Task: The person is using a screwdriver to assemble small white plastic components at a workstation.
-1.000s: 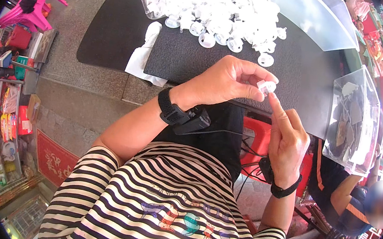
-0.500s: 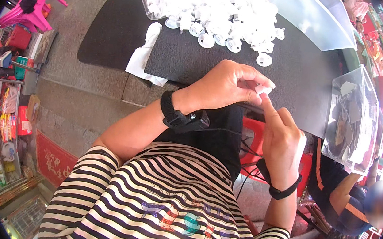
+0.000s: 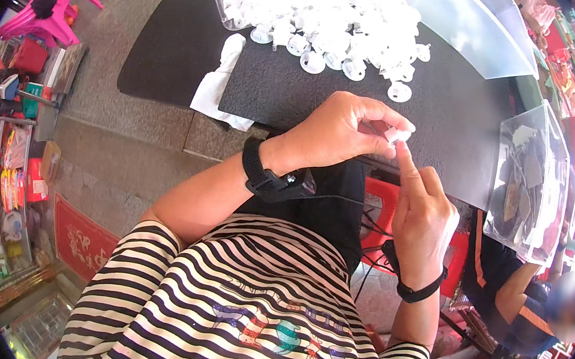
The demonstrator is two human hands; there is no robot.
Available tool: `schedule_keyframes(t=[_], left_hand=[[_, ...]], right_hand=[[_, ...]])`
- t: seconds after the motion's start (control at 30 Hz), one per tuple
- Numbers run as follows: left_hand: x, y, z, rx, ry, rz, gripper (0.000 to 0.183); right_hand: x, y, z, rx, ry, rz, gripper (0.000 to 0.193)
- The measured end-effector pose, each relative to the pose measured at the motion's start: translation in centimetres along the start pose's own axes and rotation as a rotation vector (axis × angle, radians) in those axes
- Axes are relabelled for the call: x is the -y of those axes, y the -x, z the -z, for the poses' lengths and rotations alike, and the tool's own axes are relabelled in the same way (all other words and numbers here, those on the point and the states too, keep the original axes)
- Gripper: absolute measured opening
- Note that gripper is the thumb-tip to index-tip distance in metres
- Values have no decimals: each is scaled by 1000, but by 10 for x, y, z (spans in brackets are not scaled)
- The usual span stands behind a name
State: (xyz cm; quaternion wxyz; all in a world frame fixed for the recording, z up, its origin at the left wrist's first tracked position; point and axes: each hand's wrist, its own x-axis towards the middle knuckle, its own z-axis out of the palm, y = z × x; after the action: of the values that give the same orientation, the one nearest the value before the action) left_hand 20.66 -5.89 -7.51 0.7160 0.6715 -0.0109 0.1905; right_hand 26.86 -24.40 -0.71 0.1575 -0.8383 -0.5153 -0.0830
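Between the thumb and fingers of my left hand (image 3: 339,129) is a small white plastic part (image 3: 395,135), held just past the table's near edge. My right hand (image 3: 426,209) comes up from the right, its index fingertip touching the underside of that part. The other right fingers are curled, and whether they hold anything is hidden. Beyond my hands, a bright heap of white round plastic pieces (image 3: 347,27) covers the far part of the table. One loose white piece (image 3: 399,91) lies nearest to my hands.
A dark textured table (image 3: 270,85) spreads ahead, with a crumpled white cloth (image 3: 221,90) at its left edge. A clear bin (image 3: 531,186) of flat dark pieces stands on the right. Behind it is a translucent box (image 3: 467,30). Another person (image 3: 525,299) sits at the lower right.
The small white part has tilted slightly in my left fingers, showing a flat face. My right hand and wrist have shifted a little; the heap is unchanged.
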Motion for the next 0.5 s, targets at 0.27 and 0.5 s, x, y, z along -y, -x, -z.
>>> schedule_keyframes(t=[0.27, 0.5], left_hand=[[2, 2, -1, -18, 59, 4, 30], [-5, 0, 2, 22, 113, 9, 30]], right_hand=[[5, 2, -5, 1, 38, 6, 47], [-7, 4, 8, 7, -446, -71, 41]])
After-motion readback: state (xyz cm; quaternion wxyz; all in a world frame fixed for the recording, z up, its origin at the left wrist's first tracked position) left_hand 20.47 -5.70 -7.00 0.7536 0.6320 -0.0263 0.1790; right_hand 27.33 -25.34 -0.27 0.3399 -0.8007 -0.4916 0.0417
